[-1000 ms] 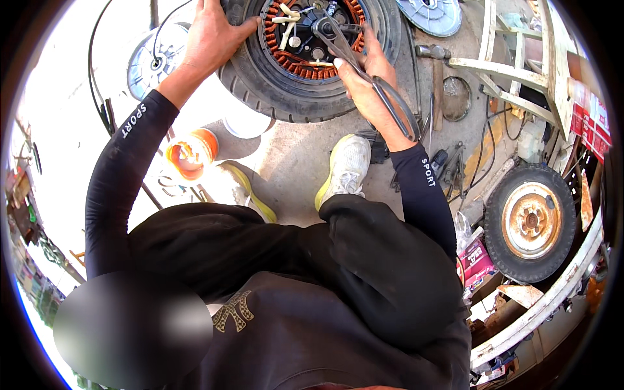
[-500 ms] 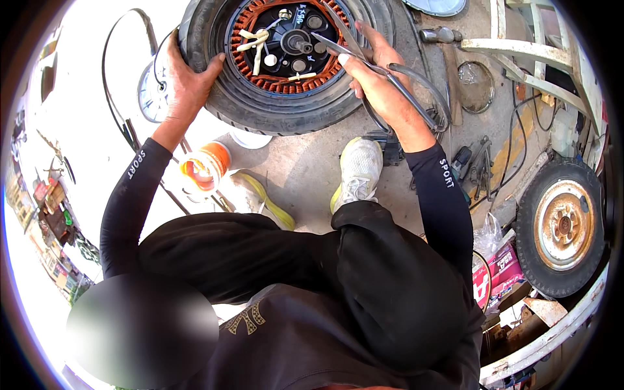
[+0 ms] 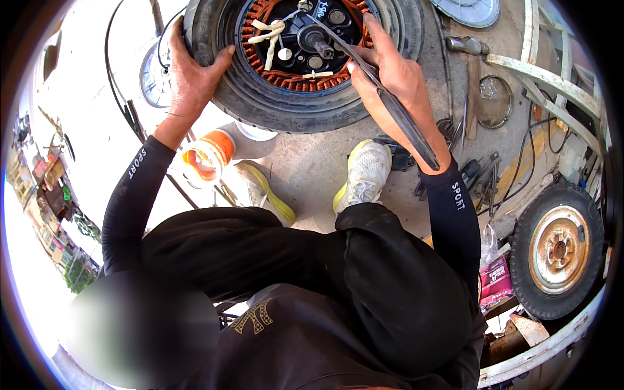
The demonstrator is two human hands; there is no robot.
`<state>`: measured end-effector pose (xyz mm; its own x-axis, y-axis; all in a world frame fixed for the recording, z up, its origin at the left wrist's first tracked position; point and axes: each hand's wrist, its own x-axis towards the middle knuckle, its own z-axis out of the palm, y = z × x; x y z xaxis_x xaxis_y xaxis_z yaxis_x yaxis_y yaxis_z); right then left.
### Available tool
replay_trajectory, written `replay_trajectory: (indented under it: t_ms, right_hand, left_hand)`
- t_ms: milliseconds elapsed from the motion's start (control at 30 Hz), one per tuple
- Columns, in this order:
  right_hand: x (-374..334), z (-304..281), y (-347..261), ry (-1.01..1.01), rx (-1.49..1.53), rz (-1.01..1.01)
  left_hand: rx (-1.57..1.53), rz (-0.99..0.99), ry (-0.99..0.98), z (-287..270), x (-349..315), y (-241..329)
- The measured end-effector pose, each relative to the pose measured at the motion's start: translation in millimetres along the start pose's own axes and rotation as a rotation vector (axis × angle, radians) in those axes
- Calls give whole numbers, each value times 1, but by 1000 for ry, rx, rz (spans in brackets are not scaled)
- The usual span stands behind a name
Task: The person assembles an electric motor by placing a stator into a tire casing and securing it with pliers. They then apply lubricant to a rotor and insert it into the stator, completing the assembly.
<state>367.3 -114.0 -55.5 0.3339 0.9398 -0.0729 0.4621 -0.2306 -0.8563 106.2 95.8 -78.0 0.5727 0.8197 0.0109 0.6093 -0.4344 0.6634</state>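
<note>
My left hand [image 3: 194, 84] grips the left rim of a black tire [image 3: 286, 112], thumb on the sidewall and fingers over the outer edge. Inside the tire sits a hub motor: a ring of copper windings [image 3: 268, 73] around a black plate with a central axle [image 3: 320, 47]. A cream-coloured tied wire bundle [image 3: 272, 40] lies on the plate's left side. My right hand [image 3: 402, 81] is closed around large scissors [image 3: 402, 118] with black handles. Their blades are together, tips pointing over the plate near the axle. The handles lie along my wrist.
An orange-and-white tub [image 3: 211, 155] stands by my left shoe. A hammer [image 3: 469, 45], a round dish [image 3: 495, 101] and loose tools [image 3: 487, 175] lie to the right, beside a white metal frame [image 3: 546, 77] and a rusty-rimmed wheel [image 3: 558, 250].
The scissors' blades have come together, and their handles have swung back along my right wrist. My left hand keeps its grip on the tire. The whole view has shifted slightly.
</note>
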Motion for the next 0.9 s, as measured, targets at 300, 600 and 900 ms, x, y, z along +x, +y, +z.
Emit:
replay_trajectory:
  t_ms: [300, 600, 900]
  right_hand:
    - [19, -21, -39, -214, -404, -27]
    - [32, -17, -50, -211, -352, 176]
    - [52, -21, -70, -300, -468, 174]
  left_hand:
    - [26, 3, 7, -1, 0, -5]
    - [77, 46, 22, 1, 1, -4]
    - [78, 59, 59, 2, 0, -3]
